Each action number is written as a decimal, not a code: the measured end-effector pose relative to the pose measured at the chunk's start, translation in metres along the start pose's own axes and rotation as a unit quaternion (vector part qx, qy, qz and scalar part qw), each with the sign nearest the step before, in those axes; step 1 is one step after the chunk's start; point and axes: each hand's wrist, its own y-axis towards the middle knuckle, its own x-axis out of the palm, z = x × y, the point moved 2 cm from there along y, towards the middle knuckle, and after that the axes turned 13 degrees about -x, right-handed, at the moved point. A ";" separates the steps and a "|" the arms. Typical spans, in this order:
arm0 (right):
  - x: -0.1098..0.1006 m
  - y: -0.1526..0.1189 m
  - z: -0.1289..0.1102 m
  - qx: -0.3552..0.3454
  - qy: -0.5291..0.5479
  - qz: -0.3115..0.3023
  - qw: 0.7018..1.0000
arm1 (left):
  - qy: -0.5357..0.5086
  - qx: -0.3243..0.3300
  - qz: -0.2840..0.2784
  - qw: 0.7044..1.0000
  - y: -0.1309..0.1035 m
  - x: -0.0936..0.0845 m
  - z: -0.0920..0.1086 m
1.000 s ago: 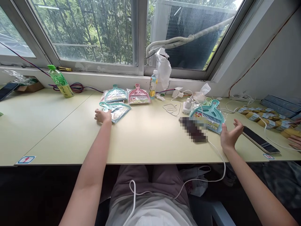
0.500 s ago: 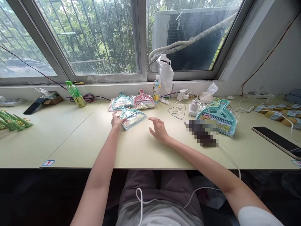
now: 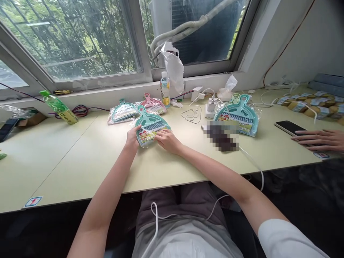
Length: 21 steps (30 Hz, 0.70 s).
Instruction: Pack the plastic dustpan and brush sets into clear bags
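Note:
A teal dustpan and brush set [image 3: 152, 123] in clear wrapping is tilted up above the table, its handle toward the window. My left hand [image 3: 133, 138] grips its left edge, thumb on the front. My right hand [image 3: 168, 141] is at its lower right side, fingers curled against the wrapping. Behind it on the table lie another wrapped teal set [image 3: 124, 110] and a pink set [image 3: 153, 105]. More wrapped teal sets [image 3: 238, 116] lie stacked to the right.
A green bottle [image 3: 60, 108] leans at the left, and a clear bottle [image 3: 165, 89] stands by the window. White cables and a charger [image 3: 211, 107] lie at the back. At the right, another person's hand [image 3: 322, 139] rests on a phone [image 3: 288, 127].
The teal set has been tilted up to face me, and my right hand has come in to touch it. Another person's hand has appeared at the right. The view has shifted.

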 end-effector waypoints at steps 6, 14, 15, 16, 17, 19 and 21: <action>-0.001 0.000 0.005 0.118 0.152 0.061 0.979 | -0.053 0.058 0.015 0.997 -0.014 0.014 0.002; 0.001 -0.003 0.026 0.301 0.455 0.262 0.796 | -0.065 0.038 -0.040 0.996 -0.023 0.022 0.005; 0.000 -0.002 0.026 0.306 0.482 0.276 0.773 | -0.061 0.035 -0.048 0.996 -0.025 0.025 0.003; -0.001 -0.002 0.025 0.308 0.503 0.283 0.756 | -0.056 0.031 -0.057 0.996 -0.026 0.027 0.001; -0.002 -0.001 0.025 0.311 0.519 0.283 0.744 | -0.050 0.028 -0.065 0.996 -0.027 0.029 -0.001; -0.005 -0.001 0.024 0.323 0.539 0.260 0.733 | -0.038 0.030 -0.076 0.996 -0.028 0.032 -0.004; -0.008 -0.002 0.023 0.335 0.551 0.224 0.730 | -0.036 0.038 -0.071 0.996 -0.026 0.031 -0.005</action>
